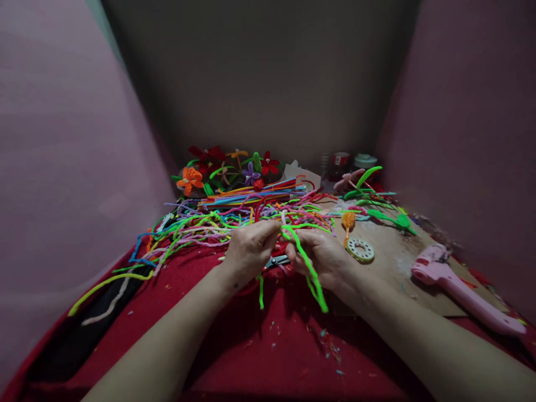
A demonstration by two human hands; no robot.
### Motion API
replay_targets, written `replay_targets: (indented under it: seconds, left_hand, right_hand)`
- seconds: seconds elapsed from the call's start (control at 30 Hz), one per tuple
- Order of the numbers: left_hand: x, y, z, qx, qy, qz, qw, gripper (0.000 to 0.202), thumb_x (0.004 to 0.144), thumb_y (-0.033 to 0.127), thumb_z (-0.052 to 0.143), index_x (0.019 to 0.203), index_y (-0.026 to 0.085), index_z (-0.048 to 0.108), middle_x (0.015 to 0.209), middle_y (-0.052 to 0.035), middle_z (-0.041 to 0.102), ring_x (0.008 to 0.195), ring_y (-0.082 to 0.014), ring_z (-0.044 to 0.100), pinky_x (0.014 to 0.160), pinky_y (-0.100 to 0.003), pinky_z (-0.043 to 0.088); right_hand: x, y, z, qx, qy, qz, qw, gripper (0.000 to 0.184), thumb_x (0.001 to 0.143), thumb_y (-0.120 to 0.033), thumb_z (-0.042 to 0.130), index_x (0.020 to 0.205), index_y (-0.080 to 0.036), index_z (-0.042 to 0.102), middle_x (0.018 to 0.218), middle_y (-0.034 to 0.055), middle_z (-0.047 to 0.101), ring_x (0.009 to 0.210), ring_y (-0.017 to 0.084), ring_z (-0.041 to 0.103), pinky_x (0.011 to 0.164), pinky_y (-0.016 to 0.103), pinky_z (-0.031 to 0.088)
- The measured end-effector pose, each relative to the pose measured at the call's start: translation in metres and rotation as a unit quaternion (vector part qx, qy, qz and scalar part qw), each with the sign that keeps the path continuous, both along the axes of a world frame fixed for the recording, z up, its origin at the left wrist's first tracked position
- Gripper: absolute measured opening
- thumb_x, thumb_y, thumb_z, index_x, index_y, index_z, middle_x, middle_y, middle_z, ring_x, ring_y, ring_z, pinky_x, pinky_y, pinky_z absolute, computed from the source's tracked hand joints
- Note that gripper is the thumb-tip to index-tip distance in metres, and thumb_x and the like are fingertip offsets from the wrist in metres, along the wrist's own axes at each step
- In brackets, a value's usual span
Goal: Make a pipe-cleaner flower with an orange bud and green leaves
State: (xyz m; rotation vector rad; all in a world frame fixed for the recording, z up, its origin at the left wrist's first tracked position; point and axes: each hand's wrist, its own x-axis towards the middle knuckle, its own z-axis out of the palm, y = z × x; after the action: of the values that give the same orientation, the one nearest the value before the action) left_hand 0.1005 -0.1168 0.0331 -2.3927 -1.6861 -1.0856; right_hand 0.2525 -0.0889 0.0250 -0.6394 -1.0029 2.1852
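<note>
Head view: left hand [251,245] and right hand [322,254] pinch one green stem [307,265], still unshaped; finished flowers [228,167] behind, loose stems [201,226] unused.

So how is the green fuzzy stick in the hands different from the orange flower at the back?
The green fuzzy stick is held between both hands, left hand and right hand; the orange flower sits untouched at the back. The stick is one long bent strand with loose ends hanging down; the flower is already shaped into petals. One is bright green, the other orange. Both look fuzzy, like the loose sticks in the pile.
</note>
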Motion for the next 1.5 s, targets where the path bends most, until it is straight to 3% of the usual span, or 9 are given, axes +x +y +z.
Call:
replay_targets:
  seconds: [0.23, 0.4, 0.57, 0.67, 0.87, 1.07, 1.33, 1.43, 1.5]
  left_hand:
    - [-0.004, -0.003, 0.003, 0.044, 0.158, -0.024, 0.986, 0.027, 0.086, 0.026, 0.041, 0.096, 0.019, 0.065, 0.075, -0.0086, 0.063, 0.071, -0.0177, 0.055, 0.065, -0.027, 0.038]
    - [0.001, -0.002, 0.006, -0.062, -0.073, -0.021, 0.995, 0.02, 0.083, 0.026, 0.045, 0.091, 0.018, 0.062, 0.075, -0.0041, 0.064, 0.066, -0.0138, 0.058, 0.062, -0.023, 0.041]
    - [0.001, -0.002, 0.018, -0.313, -0.285, -0.081, 0.902, 0.018, 0.079, 0.028, 0.05, 0.083, 0.015, 0.06, 0.052, 0.0028, 0.054, 0.041, -0.0076, 0.045, 0.041, -0.018, 0.033]
    - [-0.003, 0.0, 0.02, -0.37, -0.365, -0.12, 0.846, 0.012, 0.076, 0.022, 0.055, 0.082, 0.014, 0.06, 0.051, 0.0032, 0.055, 0.039, -0.0055, 0.044, 0.039, -0.016, 0.031]
    - [-0.01, 0.005, 0.013, -0.441, -0.504, -0.199, 0.715, 0.022, 0.075, 0.018, 0.058, 0.097, 0.015, 0.055, 0.046, 0.0038, 0.054, 0.031, -0.0056, 0.042, 0.036, -0.016, 0.035]
    - [-0.01, 0.004, 0.013, -0.439, -0.501, -0.208, 0.716, 0.025, 0.077, 0.015, 0.056, 0.102, 0.014, 0.054, 0.052, 0.0006, 0.058, 0.034, -0.0059, 0.047, 0.035, -0.014, 0.035]
    - [-0.009, 0.002, 0.015, -0.437, -0.561, -0.252, 0.656, 0.032, 0.077, 0.013, 0.053, 0.109, 0.013, 0.054, 0.054, 0.0016, 0.056, 0.036, -0.0066, 0.045, 0.035, -0.018, 0.039]
    - [-0.006, 0.0, 0.017, -0.385, -0.551, -0.254, 0.695, 0.032, 0.073, 0.014, 0.058, 0.105, 0.014, 0.058, 0.071, -0.003, 0.062, 0.055, -0.0101, 0.056, 0.051, -0.022, 0.048]
    - [-0.002, -0.001, 0.018, -0.352, -0.5, -0.228, 0.757, 0.034, 0.069, 0.014, 0.063, 0.103, 0.014, 0.059, 0.077, -0.0038, 0.063, 0.063, -0.0119, 0.058, 0.058, -0.023, 0.047]
  right_hand:
    - [0.002, 0.001, -0.006, 0.09, -0.016, -0.023, 0.996, 0.022, 0.074, -0.033, 0.058, 0.061, -0.016, 0.054, 0.037, -0.0052, 0.049, 0.027, 0.003, 0.029, 0.029, 0.016, 0.017]
    - [0.003, -0.001, 0.0, 0.148, -0.063, -0.062, 0.985, 0.019, 0.073, -0.027, 0.057, 0.059, -0.015, 0.054, 0.034, -0.0048, 0.046, 0.028, 0.005, 0.035, 0.03, 0.016, 0.025]
    - [0.002, -0.002, 0.002, 0.148, -0.088, -0.038, 0.984, 0.02, 0.07, -0.031, 0.059, 0.08, -0.014, 0.061, 0.045, -0.0026, 0.056, 0.032, 0.008, 0.046, 0.031, 0.017, 0.035]
    - [0.002, -0.004, 0.003, 0.166, -0.095, -0.046, 0.98, 0.016, 0.066, -0.027, 0.061, 0.071, -0.012, 0.061, 0.054, -0.0006, 0.059, 0.035, 0.007, 0.048, 0.031, 0.018, 0.036]
    - [0.004, -0.007, 0.01, 0.196, -0.13, -0.073, 0.969, 0.018, 0.071, -0.025, 0.056, 0.057, -0.014, 0.055, 0.042, -0.0066, 0.045, 0.03, 0.001, 0.025, 0.032, 0.019, 0.016]
    - [0.004, -0.004, 0.008, 0.283, -0.154, -0.122, 0.939, 0.02, 0.074, -0.029, 0.056, 0.061, -0.014, 0.059, 0.045, -0.0063, 0.041, 0.04, 0.005, 0.029, 0.041, 0.021, 0.023]
    - [0.004, -0.005, 0.004, 0.384, -0.21, -0.153, 0.886, 0.024, 0.078, -0.025, 0.046, 0.063, -0.014, 0.062, 0.056, -0.0021, 0.051, 0.054, 0.009, 0.041, 0.052, 0.022, 0.032]
    - [0.005, -0.002, 0.005, 0.36, -0.207, -0.156, 0.896, 0.024, 0.077, -0.025, 0.045, 0.06, -0.014, 0.058, 0.052, -0.0036, 0.046, 0.049, 0.008, 0.036, 0.05, 0.022, 0.029]
    - [0.005, -0.001, 0.006, 0.349, -0.231, -0.162, 0.894, 0.024, 0.076, -0.026, 0.046, 0.058, -0.014, 0.057, 0.049, -0.0048, 0.041, 0.047, 0.008, 0.032, 0.048, 0.022, 0.027]
